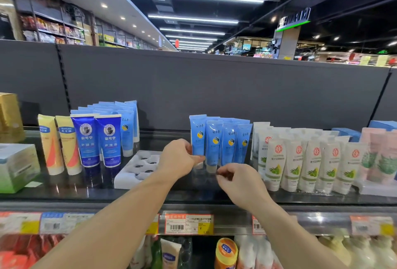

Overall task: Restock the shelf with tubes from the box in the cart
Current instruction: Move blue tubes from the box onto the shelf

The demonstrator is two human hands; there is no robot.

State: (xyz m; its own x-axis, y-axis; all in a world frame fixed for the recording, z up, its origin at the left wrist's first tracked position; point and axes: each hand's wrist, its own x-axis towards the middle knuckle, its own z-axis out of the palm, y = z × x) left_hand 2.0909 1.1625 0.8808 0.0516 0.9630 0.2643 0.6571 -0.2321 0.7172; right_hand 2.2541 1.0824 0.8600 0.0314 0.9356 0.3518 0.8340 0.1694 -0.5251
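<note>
Hovering nearest, the right hand hangs loosely curled and empty just before the shelf. Beyond it, the left hand pinches the leftmost of 4 upright light-blue tubes; a clumsy nudge could likely topple that touching row.

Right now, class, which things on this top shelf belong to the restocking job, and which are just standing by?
In the job:
light blue tubes
left hand, gripping the leftmost one
right hand, holding nothing
white tray

Standing by:
dark blue tubes
yellow tubes
white tubes
</note>
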